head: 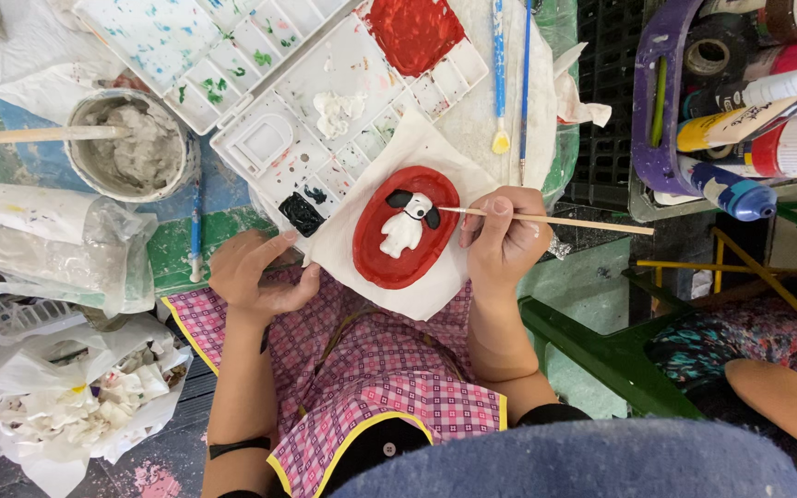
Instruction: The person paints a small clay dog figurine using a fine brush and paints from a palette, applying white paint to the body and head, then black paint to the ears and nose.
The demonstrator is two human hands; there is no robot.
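A red oval plaque with a raised white dog figure with black ears lies on a white paper sheet at the table's near edge. My right hand is shut on a thin wooden brush, whose tip touches the dog's head. My left hand rests on the table edge just left of the paper, fingers loosely curled, holding nothing. A pink checked apron covers my lap below.
White paint palettes with red, white, black and green paint lie behind the plaque. A grey pot of paste with a stick stands at the left. Two blue brushes lie to the right. A purple basket of paint bottles sits at far right, plastic bags at left.
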